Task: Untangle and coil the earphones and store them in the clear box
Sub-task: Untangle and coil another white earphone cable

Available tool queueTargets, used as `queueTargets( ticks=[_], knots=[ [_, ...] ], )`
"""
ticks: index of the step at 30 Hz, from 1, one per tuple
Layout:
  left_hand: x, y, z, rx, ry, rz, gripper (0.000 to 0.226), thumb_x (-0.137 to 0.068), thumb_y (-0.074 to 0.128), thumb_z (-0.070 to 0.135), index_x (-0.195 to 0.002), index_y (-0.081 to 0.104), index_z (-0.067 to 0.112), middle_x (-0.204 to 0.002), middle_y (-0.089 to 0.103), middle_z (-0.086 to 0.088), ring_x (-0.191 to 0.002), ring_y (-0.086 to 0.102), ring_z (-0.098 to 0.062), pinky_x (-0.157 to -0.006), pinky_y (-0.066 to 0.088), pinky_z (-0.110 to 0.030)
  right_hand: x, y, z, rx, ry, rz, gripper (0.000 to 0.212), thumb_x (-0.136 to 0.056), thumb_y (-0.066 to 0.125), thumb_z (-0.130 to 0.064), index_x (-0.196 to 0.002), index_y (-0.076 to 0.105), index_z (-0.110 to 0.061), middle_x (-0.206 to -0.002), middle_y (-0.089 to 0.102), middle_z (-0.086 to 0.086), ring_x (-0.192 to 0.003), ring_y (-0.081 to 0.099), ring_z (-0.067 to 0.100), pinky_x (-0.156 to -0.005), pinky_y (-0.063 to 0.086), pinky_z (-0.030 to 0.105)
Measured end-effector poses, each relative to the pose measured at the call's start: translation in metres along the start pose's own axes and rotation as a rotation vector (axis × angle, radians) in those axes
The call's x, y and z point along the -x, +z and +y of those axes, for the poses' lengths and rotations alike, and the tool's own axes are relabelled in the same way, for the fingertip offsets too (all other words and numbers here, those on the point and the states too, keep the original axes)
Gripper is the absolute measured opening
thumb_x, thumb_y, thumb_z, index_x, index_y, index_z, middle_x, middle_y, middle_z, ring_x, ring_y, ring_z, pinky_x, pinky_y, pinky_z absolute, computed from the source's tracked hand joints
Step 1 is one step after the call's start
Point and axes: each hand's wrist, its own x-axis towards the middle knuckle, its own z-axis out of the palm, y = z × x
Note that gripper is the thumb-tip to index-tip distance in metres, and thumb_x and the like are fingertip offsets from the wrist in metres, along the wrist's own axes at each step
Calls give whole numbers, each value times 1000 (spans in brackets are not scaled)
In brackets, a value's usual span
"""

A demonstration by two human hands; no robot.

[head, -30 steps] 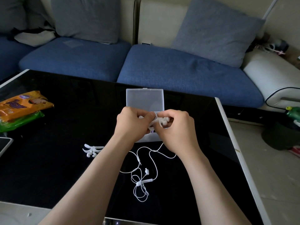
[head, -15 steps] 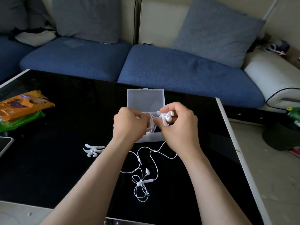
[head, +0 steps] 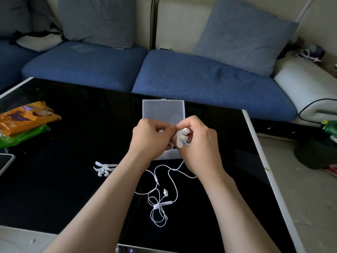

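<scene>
Head view: winding judged just begun. A white winder (head: 180, 140) is pinched in the right hand (head: 200, 145); one cable end (apparently an earbud) is gripped by the curled left hand (head: 149, 138), above the clear box (head: 162, 110). The rest of the earphones (head: 160, 203) lies tangled on the bench (head: 73, 170). Next: slack is to be freed and wound.

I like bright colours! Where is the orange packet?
The orange packet lies at the far left of the black table in the head view, resting on a green packet.
</scene>
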Motion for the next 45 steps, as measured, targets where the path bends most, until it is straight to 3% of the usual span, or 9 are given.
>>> queueTargets(
  ticks=[7,13,15,18,24,32,36,41,45],
  knots=[
    [-3,1,-4,9,18,-1,22,-99,73,27,-81,84,22,-71,78,-2,-65,78,-18,-71,68,-39,-1,-4,-7,-84,56,7,23,-84,73,2,-86,79,-20,-70,70,-16,-69,70,7,-60,45,9],
    [-9,0,-9,-90,37,107,22,-97,73,35,-79,84,29,-68,76,9,-68,73,-7,-62,58,-25,3,-2,-21,-73,-98,-16,31,-76,75,1,-87,79,-27,-71,62,-18,-70,68,11,-66,50,16],
    [-8,-1,-9,-101,45,117,22,-97,73,34,-78,83,30,-68,76,10,-67,72,-5,-55,54,-20,3,-2,-22,-61,-149,8,36,-72,75,1,-84,76,-33,-75,64,-13,-73,67,12,-69,50,17],
    [-8,-1,-9,-116,68,117,23,-97,73,35,-77,83,29,-66,75,10,-66,71,-1,-51,51,-15,4,1,-16,-53,-157,23,34,-71,78,3,-91,81,-25,-91,71,-10,-84,72,8,-76,51,14],
    [-10,-3,-11,-145,101,130,16,-97,72,33,-87,85,31,-72,76,12,-70,69,3,-53,47,-7,1,-4,-8,-75,-75,-53,49,-68,99,-35,-114,83,-35,-112,60,-3,-96,68,8,-81,54,11],
    [-10,-1,-8,-248,243,121,17,-99,70,33,-88,83,30,-72,74,14,-72,66,2,-58,41,-7,-4,-2,-3,-71,1,-18,48,-67,101,-11,-109,83,-21,-101,70,-8,-89,71,4,-76,56,12],
    [-10,1,-8,-307,298,131,15,-100,69,31,-93,81,27,-77,73,13,-74,66,-5,-60,41,-11,-4,-4,-5,-62,32,-23,54,-63,103,-14,-108,75,-28,-96,74,-16,-79,73,5,-68,57,19],
    [-9,2,-10,-341,318,78,12,-101,66,29,-103,78,29,-87,73,11,-80,69,-10,-70,53,-25,-3,-4,-4,-119,66,-33,57,-61,103,-12,-105,69,-26,-93,75,-12,-73,73,8,-65,56,19],
    [-5,4,-6,-305,385,28,18,-102,63,23,-114,75,28,-89,73,13,-77,69,-2,-65,49,-9,-2,-5,-5,-146,61,9,56,-68,97,-6,-112,66,-23,-99,73,-12,-76,73,7,-66,58,19]
  ],
)
